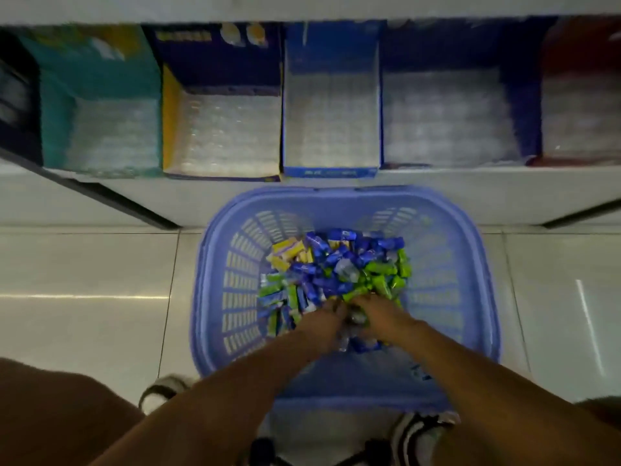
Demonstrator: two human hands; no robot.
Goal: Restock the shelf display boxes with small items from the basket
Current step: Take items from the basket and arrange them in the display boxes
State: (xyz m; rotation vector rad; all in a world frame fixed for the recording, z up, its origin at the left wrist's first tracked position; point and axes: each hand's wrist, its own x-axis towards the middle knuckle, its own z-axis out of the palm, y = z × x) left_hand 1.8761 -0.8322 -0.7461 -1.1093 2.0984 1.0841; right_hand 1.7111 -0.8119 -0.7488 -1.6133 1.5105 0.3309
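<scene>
Low in the middle of the frame, the left hand [321, 326] and the right hand [381, 317] meet side by side, nearly touching. Their fingers are bent down into a heap of small wrapped packets in blue, green and yellow [336, 267]. The fingertips are buried and blurred, so I cannot tell whether either hand has actually closed on a packet.

The heap fills the floor of a lilac-blue plastic basket with slotted walls [477, 297]. The yellow packets lie toward its upper left and the green ones along the right and lower left. The basket stands on pale glossy floor tiles [84, 280], just in front of a white shelf [470, 193] that runs across the frame.

A row of open cardboard display boxes sits on that shelf in the upper half. From the left they are a teal box [57, 105], a dark blue box with a yellow side [169, 122], a bright blue box [331, 172] straight above the basket, a navy box [517, 112] and a red box [571, 52]. Each holds pale, clear-wrapped contents too blurred to make out.
</scene>
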